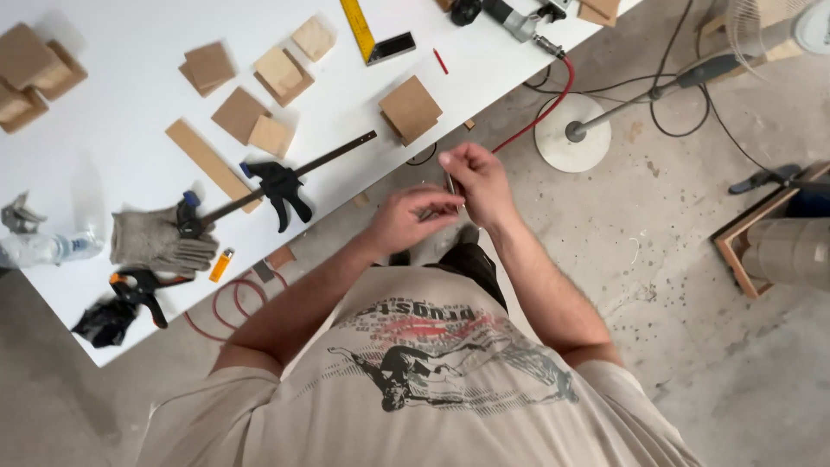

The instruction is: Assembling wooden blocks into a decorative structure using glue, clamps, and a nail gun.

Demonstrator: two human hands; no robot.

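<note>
While both hands sit close together just off the edge of the white table, the left hand and the right hand are pinching the same small thin dark tool, kind of a slim rod or blade, hard to tell which since it's tiny and mostly covered by fingers. It stands roughly upright between the fingertips of both hands, held in the air over the concrete floor, not touching the table.

Stuff on the table: a black bar clamp lying diagonally near the edge, a pair of grey work gloves to its left, an orange lighter just beside the gloves, and a smaller spring clamp close to the corner. Several wooden blocks and flat offcuts are scattered further back, plus a yellow square ruler. A red hose drops off the far edge toward a white round fan base on the floor.
</note>
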